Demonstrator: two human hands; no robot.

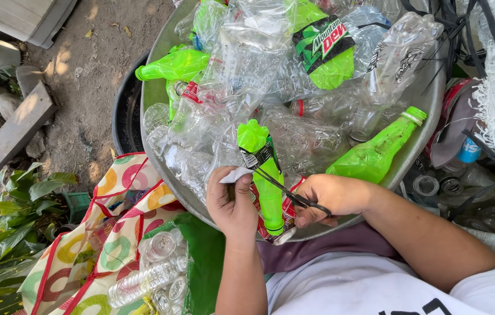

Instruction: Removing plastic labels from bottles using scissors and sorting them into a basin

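— What have the hands got?

— My left hand (233, 201) is closed around a bright green crushed plastic bottle (265, 181), thumb pinning a peeled strip of its label, so the wrap stands clear for cutting.

— And the other?

— My right hand (332, 195) is closed on black-handled scissors (294, 195), blades against the label just right of my left thumb. Bottle rests over the rim of the big metal basin (154, 93) of clear bottles, steadied there.

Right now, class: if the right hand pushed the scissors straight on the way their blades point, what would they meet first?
The right hand aims the scissors up-left at the green bottle; they would meet its label first, the tips seemingly already touching it.
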